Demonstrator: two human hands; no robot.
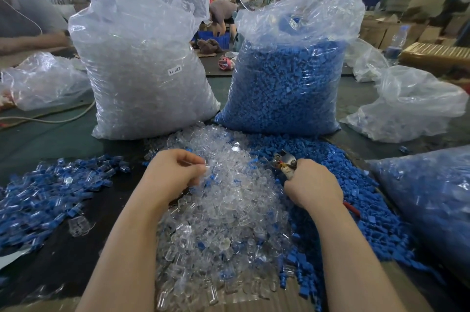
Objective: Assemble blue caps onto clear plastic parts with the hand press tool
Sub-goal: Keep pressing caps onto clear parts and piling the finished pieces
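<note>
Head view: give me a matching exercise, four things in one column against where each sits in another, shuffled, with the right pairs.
Things:
1. bag of clear parts
2. bag of blue caps
3. hand press tool
4. pile of assembled pieces

Places:
A. gripped in the right hand
B. standing at back right
C. spread on the table at the left
D. standing at back left

Pairs: 1-D, 2-B, 3-A, 4-C

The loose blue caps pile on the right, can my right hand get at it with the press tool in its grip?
Probably yes. The right hand sits at the edge of the loose blue caps pile with nothing between them, but its fingers are wrapped around the press tool, so picking a cap looks awkward.
</note>
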